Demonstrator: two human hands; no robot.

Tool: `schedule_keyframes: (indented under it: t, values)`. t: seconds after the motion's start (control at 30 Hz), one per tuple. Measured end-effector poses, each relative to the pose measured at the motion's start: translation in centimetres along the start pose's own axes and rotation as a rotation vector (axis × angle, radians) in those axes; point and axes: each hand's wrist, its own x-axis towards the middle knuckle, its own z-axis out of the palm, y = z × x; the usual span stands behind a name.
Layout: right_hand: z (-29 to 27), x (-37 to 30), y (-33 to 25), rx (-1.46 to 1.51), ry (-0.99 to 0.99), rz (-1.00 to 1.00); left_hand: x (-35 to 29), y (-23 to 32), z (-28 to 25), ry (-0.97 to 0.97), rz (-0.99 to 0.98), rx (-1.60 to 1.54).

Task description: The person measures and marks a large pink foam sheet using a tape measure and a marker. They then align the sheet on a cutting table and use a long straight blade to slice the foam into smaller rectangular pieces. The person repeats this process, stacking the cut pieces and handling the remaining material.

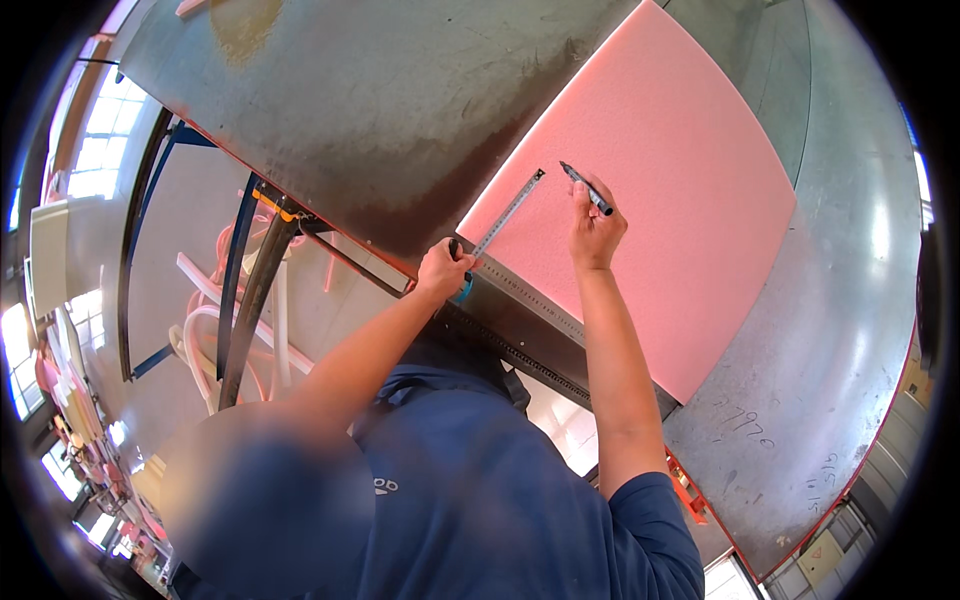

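A pink foam sheet [690,200] lies flat on a metal table. My left hand [445,270] is closed around a tape measure [463,288] at the sheet's near left corner. Its metal blade [508,214] runs out over the foam, away from me and to the right, with the end tip resting near the sheet's left part. My right hand [598,225] grips a dark marker pen [586,189] above the foam, its tip pointing away to the left, a short way right of the blade's end. Whether the pen touches the foam I cannot tell.
The metal table [400,100] extends left and right of the sheet. A long ruler strip [530,297] lies along the sheet's near edge. Foam offcuts [205,330] are heaped on the floor at the left, beside a dark table leg [257,300].
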Motion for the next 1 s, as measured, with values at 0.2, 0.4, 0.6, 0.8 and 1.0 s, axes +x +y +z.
schedule_keyframes:
  t: [0.2,0.4,0.6,0.8,1.0]
  values:
    - [1.1,1.5,1.7,0.079,-0.024,0.304,0.0,-0.1,0.1,0.029,-0.014,0.04]
    - [1.6,2.7,2.6,0.096,-0.113,0.398,-0.1,0.4,0.4,0.021,0.019,0.043]
    - [2.7,3.2,3.8,0.136,-0.169,0.446,0.2,0.1,0.3,0.007,0.012,0.03]
    - [3.0,3.5,3.3,-0.038,-0.222,0.432,0.1,-0.1,0.2,0.043,0.036,0.12]
    - [1.6,2.5,2.3,-0.026,-0.085,0.378,-0.7,1.4,-0.2,0.017,0.02,-0.11]
